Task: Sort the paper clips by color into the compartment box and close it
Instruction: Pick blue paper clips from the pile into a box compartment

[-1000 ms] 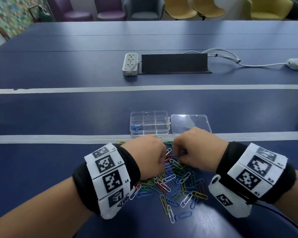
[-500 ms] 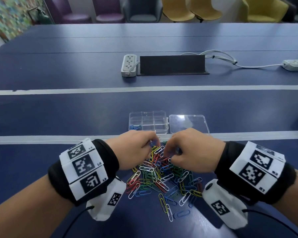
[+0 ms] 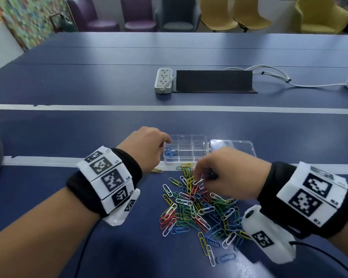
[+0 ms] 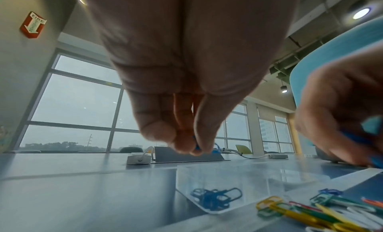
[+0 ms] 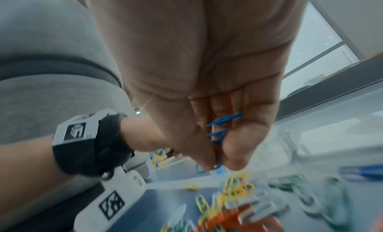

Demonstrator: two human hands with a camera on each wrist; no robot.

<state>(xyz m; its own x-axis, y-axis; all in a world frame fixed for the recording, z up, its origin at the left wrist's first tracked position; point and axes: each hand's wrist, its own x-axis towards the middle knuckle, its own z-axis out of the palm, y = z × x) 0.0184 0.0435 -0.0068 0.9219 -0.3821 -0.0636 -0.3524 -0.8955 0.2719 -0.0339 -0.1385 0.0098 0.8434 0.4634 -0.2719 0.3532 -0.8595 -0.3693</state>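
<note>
A clear compartment box (image 3: 197, 137) lies open on the blue table, its lid (image 3: 247, 148) flat to the right. Blue clips (image 3: 170, 153) sit in its near-left compartment (image 4: 215, 198). My left hand (image 3: 165, 145) hovers over that corner of the box and pinches a blue paper clip (image 4: 196, 147) between thumb and fingertips. My right hand (image 3: 199, 177) is at the far edge of the mixed pile of paper clips (image 3: 199, 209), fingers curled. In the right wrist view it (image 5: 217, 163) holds several blue clips (image 5: 221, 120) against the palm and fingers.
A single yellow clip (image 3: 156, 170) lies apart beside my left wrist. A white power strip (image 3: 163, 80), a black cable flap (image 3: 213, 81) and white cables (image 3: 269, 75) lie further back on the table. Chairs stand along the far edge.
My left hand has left the pile and moved forward and left to the box's near-left compartment, carrying a blue clip. My right hand stays picking at the pile's far edge.
</note>
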